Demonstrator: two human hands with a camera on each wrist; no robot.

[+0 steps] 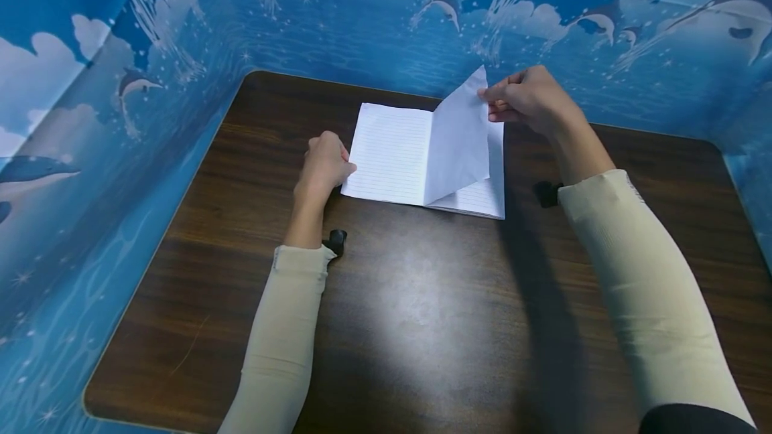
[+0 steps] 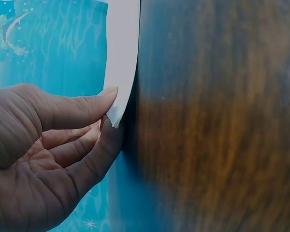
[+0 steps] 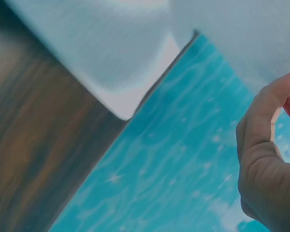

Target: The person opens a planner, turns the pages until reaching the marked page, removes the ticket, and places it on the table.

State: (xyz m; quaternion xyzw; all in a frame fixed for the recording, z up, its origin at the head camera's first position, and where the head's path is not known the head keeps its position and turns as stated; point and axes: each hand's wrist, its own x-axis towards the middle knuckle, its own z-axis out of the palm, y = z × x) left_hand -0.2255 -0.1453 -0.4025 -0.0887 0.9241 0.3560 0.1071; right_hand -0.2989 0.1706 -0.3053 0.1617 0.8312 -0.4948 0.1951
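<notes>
An open notebook (image 1: 389,153) with ruled white pages lies near the table's far edge. One page (image 1: 460,136) stands lifted from its right half, curving up from the centre fold. My right hand (image 1: 533,99) pinches that page by its outer edge; in the right wrist view the hand (image 3: 273,159) is partly cut off at the frame's side. At the notebook's left edge my left hand (image 1: 322,163) grips the page side near the lower corner. The left wrist view has the thumb and fingers of this hand (image 2: 53,145) pinching the paper corner (image 2: 117,108).
The dark wooden table (image 1: 422,327) has rounded corners. A blue sea-and-dolphin cloth (image 1: 338,39) hangs behind it and along its left side. A small black device (image 1: 336,242) sits at the left wrist, and another (image 1: 546,194) at the right wrist.
</notes>
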